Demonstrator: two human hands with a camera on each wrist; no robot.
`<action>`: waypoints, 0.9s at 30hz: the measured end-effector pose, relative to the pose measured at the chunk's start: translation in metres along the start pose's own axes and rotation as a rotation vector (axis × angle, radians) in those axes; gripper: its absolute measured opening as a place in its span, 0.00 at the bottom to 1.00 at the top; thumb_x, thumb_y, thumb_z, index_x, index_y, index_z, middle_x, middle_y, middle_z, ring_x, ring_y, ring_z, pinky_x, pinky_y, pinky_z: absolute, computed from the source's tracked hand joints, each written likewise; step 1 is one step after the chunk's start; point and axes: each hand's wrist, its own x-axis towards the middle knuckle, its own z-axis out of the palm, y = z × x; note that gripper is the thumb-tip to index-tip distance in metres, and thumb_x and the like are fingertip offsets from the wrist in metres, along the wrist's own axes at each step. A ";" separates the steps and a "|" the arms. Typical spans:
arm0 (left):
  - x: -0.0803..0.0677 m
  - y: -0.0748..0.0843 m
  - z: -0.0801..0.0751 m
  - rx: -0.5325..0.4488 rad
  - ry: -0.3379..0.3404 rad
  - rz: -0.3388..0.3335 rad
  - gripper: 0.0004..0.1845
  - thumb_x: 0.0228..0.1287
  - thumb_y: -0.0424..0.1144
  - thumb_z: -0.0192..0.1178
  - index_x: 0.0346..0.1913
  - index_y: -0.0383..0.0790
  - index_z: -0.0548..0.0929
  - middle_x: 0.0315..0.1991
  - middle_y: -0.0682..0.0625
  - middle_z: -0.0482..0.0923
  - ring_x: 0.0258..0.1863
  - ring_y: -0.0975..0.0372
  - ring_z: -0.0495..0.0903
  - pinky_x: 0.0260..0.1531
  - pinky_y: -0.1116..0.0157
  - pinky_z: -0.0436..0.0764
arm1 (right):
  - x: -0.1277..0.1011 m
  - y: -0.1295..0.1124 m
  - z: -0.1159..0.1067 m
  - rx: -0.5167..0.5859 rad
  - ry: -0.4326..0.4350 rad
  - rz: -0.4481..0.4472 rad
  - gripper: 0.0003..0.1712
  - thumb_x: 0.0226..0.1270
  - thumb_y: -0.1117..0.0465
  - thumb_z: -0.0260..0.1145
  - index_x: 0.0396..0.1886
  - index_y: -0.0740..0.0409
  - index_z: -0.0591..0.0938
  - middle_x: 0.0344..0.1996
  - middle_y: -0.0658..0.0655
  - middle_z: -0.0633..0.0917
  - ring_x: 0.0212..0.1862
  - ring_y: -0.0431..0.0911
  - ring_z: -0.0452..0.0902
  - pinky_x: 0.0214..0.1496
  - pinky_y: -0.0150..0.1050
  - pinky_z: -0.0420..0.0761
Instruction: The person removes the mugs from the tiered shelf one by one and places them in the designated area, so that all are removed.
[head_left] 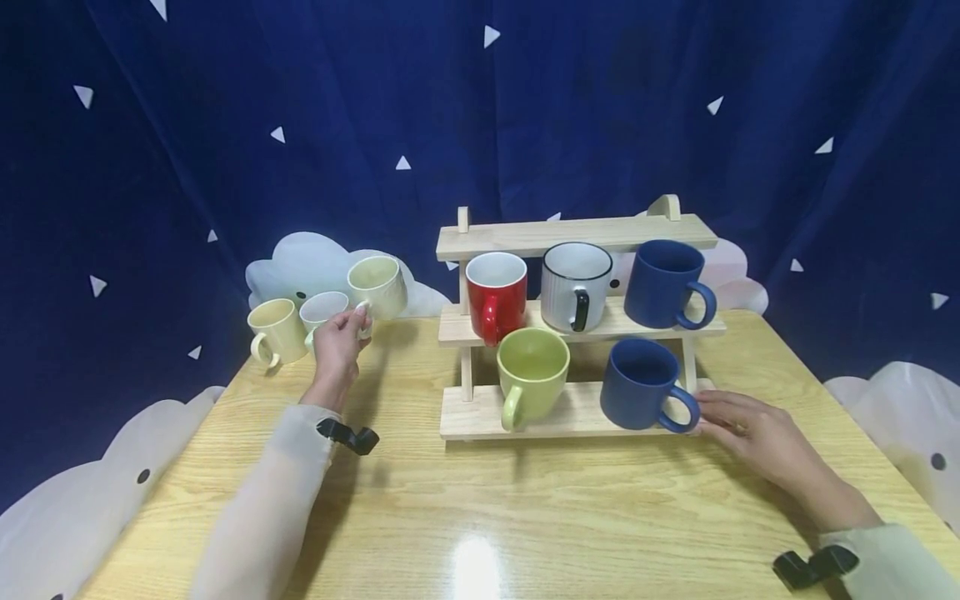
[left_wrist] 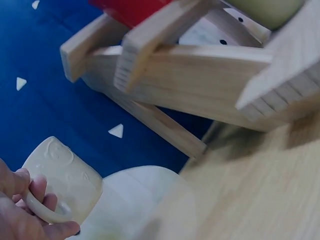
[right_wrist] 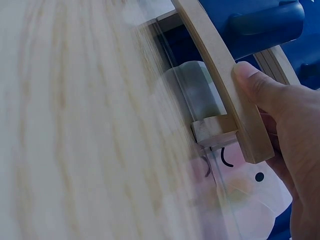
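Observation:
Up off the table at the left, my left hand (head_left: 337, 350) holds a cream mug (head_left: 386, 293) by its handle. The left wrist view shows the fingers curled round that handle and a raised pattern on the mug (left_wrist: 65, 172). My right hand (head_left: 765, 442) grips the right end of the lower shelf of a wooden rack (head_left: 577, 236), thumb on one face and fingers behind, as the right wrist view shows on the shelf board (right_wrist: 245, 120). Right beside these fingers is the handle of a dark blue mug (head_left: 637, 392) on that shelf.
A green mug (head_left: 531, 375) shares the lower shelf. Above stand a red mug (head_left: 506, 308), a white black-rimmed mug (head_left: 566, 296) and another blue mug (head_left: 660, 292). On the table at left are a yellow mug (head_left: 281, 333) and a pale mug (head_left: 322, 308), partly behind my left hand.

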 end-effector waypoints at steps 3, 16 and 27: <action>0.001 -0.010 -0.001 0.032 0.002 -0.010 0.19 0.72 0.43 0.57 0.51 0.27 0.79 0.39 0.49 0.77 0.44 0.63 0.75 0.54 0.58 0.77 | -0.001 -0.001 -0.001 -0.011 -0.007 0.008 0.20 0.47 0.57 0.80 0.43 0.49 0.88 0.47 0.50 0.86 0.49 0.56 0.82 0.60 0.15 0.56; 0.006 -0.041 -0.006 0.108 0.035 -0.014 0.18 0.73 0.43 0.57 0.50 0.28 0.81 0.39 0.48 0.78 0.42 0.64 0.74 0.52 0.56 0.78 | 0.001 0.000 0.000 0.009 0.006 -0.003 0.20 0.44 0.60 0.81 0.42 0.50 0.89 0.47 0.50 0.86 0.49 0.56 0.82 0.59 0.12 0.51; 0.009 -0.056 -0.010 0.144 0.051 -0.009 0.19 0.72 0.44 0.57 0.49 0.28 0.82 0.43 0.41 0.79 0.45 0.58 0.73 0.51 0.56 0.77 | 0.000 0.000 0.000 0.004 0.001 0.000 0.20 0.46 0.58 0.81 0.42 0.49 0.89 0.47 0.49 0.86 0.49 0.55 0.82 0.60 0.13 0.52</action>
